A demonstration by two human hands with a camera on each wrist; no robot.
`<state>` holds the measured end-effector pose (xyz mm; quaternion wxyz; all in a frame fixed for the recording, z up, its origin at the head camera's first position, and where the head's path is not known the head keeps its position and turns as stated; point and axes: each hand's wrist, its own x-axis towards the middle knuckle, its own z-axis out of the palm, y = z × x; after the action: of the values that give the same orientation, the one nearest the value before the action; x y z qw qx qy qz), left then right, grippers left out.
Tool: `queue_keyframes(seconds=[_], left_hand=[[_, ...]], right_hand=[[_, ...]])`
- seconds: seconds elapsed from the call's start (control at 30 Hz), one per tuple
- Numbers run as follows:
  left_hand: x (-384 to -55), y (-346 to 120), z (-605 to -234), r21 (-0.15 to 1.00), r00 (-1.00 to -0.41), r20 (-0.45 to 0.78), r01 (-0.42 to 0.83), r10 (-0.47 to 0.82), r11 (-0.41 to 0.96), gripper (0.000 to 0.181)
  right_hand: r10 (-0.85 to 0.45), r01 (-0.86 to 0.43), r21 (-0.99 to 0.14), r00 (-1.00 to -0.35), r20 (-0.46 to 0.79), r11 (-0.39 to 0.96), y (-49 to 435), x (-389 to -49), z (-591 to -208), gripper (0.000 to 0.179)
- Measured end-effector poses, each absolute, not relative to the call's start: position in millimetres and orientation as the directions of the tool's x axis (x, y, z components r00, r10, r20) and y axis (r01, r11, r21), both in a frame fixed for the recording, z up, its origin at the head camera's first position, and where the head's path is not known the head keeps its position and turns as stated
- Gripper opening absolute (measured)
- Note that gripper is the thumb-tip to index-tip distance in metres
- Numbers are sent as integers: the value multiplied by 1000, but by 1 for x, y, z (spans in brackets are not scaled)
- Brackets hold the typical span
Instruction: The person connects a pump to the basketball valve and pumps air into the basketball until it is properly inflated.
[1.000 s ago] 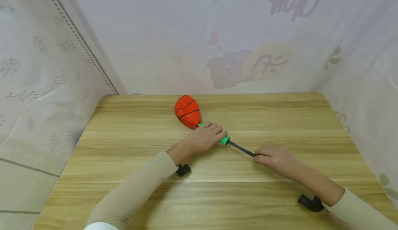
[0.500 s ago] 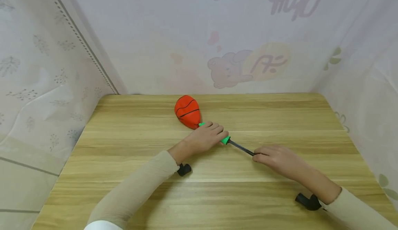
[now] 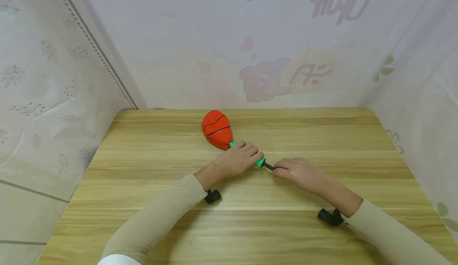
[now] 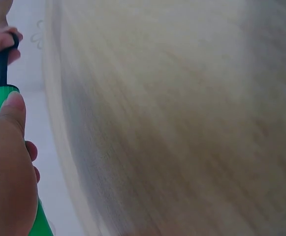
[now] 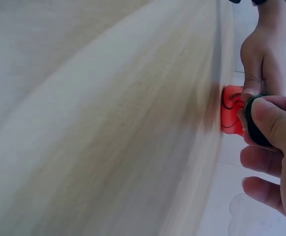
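Note:
An orange ball with black basketball lines [image 3: 216, 129] lies on the table, narrowing to a point where it meets a green hand pump [image 3: 260, 162]. My left hand [image 3: 236, 159] wraps round the pump's barrel and hides most of it; in the left wrist view its thumb lies along the green end [image 4: 0, 101]. A short stretch of the black plunger rod [image 3: 268, 166] shows between the barrel and my right hand [image 3: 304, 175]. That hand pinches the round black handle [image 5: 256, 123] between thumb and fingers, as the right wrist view shows.
The wooden table [image 3: 272, 229] reaches back to a pale printed curtain [image 3: 179, 50], with more curtain at left and right. Black camera mounts [image 3: 213, 196] stick out below both wrists.
My right hand has slid left toward the left hand, pushing the plunger in, so much less rod shows. The left hand and the ball have stayed nearly in place.

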<state>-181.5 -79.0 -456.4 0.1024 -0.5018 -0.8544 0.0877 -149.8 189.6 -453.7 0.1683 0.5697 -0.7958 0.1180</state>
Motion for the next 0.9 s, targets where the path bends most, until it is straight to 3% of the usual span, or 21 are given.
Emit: queue_keyframes(seconds=[0.07, 0.17, 0.33, 0.77, 0.9], left_hand=[[-181, -78, -457, -262, -472, 90, 838, 877, 478, 29], [-180, -77, -456, -262, -468, 96, 840, 879, 475, 30], [-180, -79, -454, -251, -478, 84, 839, 874, 483, 27], [-183, -82, -451, -198, -483, 72, 851, 873, 487, 21], [-184, -83, -451, -193, -483, 64, 853, 873, 486, 23]], right_hand=[[-868, -945, -6, -303, 393, 327, 186, -152, -454, 11], [-865, -943, -24, -315, 390, 333, 183, -154, -454, 23], [-857, -942, -37, -320, 403, 334, 180, -155, -454, 24], [-842, -941, -34, -317, 437, 336, 188, -152, -458, 7], [-835, -945, 14, -281, 474, 326, 202, -143, -457, 35]])
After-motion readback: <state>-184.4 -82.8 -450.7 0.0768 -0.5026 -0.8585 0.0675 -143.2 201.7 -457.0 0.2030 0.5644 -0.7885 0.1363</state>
